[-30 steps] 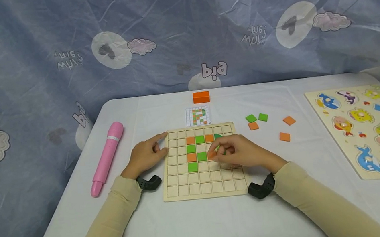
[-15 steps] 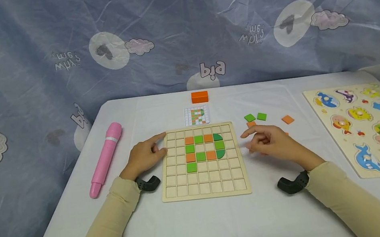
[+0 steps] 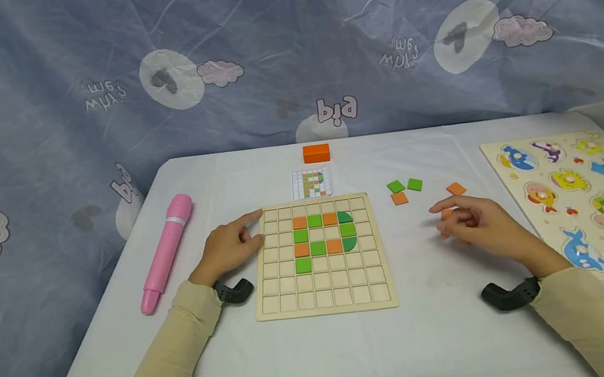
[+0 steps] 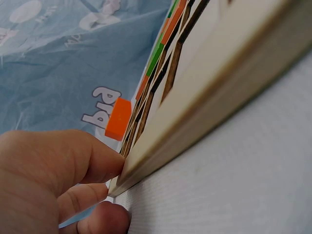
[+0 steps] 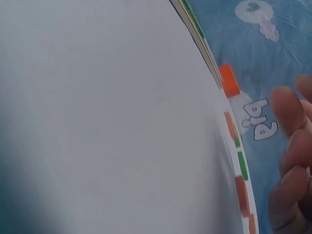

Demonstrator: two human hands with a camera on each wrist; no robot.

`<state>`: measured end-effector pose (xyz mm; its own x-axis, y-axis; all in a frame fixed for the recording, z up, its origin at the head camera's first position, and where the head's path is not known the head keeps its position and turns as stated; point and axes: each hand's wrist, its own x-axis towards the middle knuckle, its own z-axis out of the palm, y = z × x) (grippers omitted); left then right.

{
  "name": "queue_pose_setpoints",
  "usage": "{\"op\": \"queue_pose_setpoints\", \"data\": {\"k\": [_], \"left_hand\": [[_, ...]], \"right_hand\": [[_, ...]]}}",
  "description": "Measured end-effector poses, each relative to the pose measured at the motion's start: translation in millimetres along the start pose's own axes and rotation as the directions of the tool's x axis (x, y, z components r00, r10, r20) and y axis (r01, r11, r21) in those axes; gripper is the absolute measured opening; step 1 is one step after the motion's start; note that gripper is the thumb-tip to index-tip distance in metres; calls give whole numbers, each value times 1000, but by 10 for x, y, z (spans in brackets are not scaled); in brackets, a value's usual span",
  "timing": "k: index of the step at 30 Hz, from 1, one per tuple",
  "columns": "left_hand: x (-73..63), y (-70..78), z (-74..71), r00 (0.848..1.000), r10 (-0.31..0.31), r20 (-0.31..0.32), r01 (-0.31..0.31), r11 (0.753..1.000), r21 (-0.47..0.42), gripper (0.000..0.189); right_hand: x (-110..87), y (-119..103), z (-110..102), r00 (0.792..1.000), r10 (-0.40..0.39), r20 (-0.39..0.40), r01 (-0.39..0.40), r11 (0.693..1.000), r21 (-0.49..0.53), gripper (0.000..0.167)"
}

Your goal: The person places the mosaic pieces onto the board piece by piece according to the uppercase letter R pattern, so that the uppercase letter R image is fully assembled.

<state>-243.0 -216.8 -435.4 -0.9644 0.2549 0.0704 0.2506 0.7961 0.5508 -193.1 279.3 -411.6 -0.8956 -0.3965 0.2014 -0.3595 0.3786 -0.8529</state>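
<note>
My left hand (image 3: pixel 227 248) rests at the left edge of a wooden grid board (image 3: pixel 324 288), its index finger and thumb spread along the rim. In the left wrist view the fingertips touch the board's edge (image 4: pixel 204 105). Orange and green square tiles and two rounded dark green tiles sit in the board's upper cells. My right hand (image 3: pixel 478 225) hovers right of the board with loosely bent fingers, holding nothing. Beneath its fingertips an orange tile (image 3: pixel 446 214) is partly hidden. Another orange tile (image 3: pixel 456 189) lies just beyond; in the right wrist view the fingers (image 5: pixel 287 109) are apart from the tiles.
Two green tiles (image 3: pixel 414 185) and an orange tile (image 3: pixel 399 198) lie right of the board. Behind it are a pattern card (image 3: pixel 311 183) and an orange block (image 3: pixel 316 153). A pink pen-shaped object (image 3: pixel 166 252) lies left, an animal puzzle board (image 3: pixel 600 204) right.
My right hand has let go of an orange tile in the board's grid and moved right to the loose tiles. The left hand has stayed at the board's edge.
</note>
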Motion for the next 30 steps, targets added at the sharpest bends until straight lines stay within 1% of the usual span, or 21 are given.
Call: {"op": "queue_pose_setpoints", "data": {"k": [3, 6, 10, 13, 16, 21, 25, 28, 30], "left_hand": [[1, 4, 0, 1000, 2, -2, -2, 1000, 4, 58], [-3, 15, -5, 1000, 3, -2, -3, 1000, 5, 58], [-5, 20, -5, 1000, 8, -3, -8, 1000, 2, 58], [-4, 14, -1, 1000, 11, -5, -11, 1000, 3, 59], [-6, 16, -2, 1000, 9, -4, -9, 1000, 3, 59], [1, 11, 1, 1000, 10, -3, -10, 1000, 5, 58], [5, 6, 3, 1000, 10, 0, -10, 1000, 3, 58], [-3, 15, 0, 1000, 5, 7, -5, 1000, 1, 59], [-10, 18, -3, 1000, 3, 10, -3, 1000, 2, 59]], "right_hand": [[-41, 45, -66, 1000, 1, -23, -1, 1000, 12, 37], [-58, 93, -99, 999, -8, -40, 9, 1000, 25, 39], [-71, 123, -115, 998, -9, -58, 11, 1000, 25, 32], [-83, 130, -114, 996, 14, -87, -15, 1000, -6, 27], [-91, 149, -107, 990, 49, -128, -57, 997, -58, 25], [-90, 181, -85, 969, 152, -193, -176, 978, -112, 28], [-92, 193, -53, 943, 236, -237, -270, 954, -127, 32], [-96, 191, -33, 925, 275, -261, -316, 940, -129, 34], [-96, 185, -25, 917, 294, -270, -337, 933, -130, 35]]}}
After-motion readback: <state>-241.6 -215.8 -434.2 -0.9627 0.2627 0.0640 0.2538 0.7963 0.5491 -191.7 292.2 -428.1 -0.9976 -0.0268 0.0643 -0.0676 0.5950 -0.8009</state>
